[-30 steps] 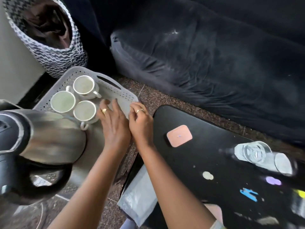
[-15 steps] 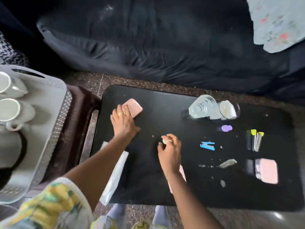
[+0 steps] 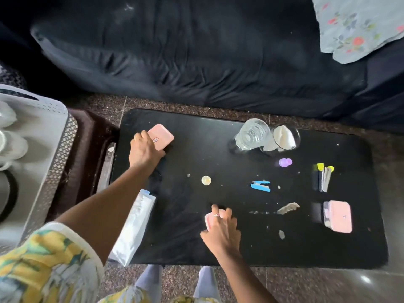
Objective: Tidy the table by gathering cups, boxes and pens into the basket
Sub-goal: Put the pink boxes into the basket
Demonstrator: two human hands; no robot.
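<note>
Starting far out at nine o'clock: basket (image 3: 43,132) parked beside the surface (image 3: 185,248), white cups (image 3: 13,147) already down inside, so that part looks done.

Moving in to ten o'clock on the surface: left hand (image 3: 144,152), grip clamped round the near end of a pink box (image 3: 162,137), thumb one side, fingers the other. Looks like a pick under way. Cannot tell whether the box is clear of the surface.

Down at eight o'clock, a white packet (image 3: 135,226) hanging half over the surface edge. Dead centre, a small pale disc (image 3: 206,180), nothing touching it.

Then six o'clock: right hand (image 3: 220,230), grip curled over a second pink box (image 3: 208,218) near the front edge, only a sliver of pink showing under the fingers.

On to one o'clock: two clear glasses (image 3: 251,136) standing side by side and touching, the right one with something white inside. Not yet gathered. Just below, a purple bit (image 3: 285,162), then a blue stapler (image 3: 261,186).

Out at three o'clock, a bundle of pens (image 3: 323,178) with yellow caps, lying untouched. At four o'clock, a third pink box (image 3: 338,216), well apart from both hands. Paper scraps scattered between.

Judging by all that, roughly the middle of the job: cups in, two boxes in hand, and glasses, pens and one box left to carry across to nine o'clock.
</note>
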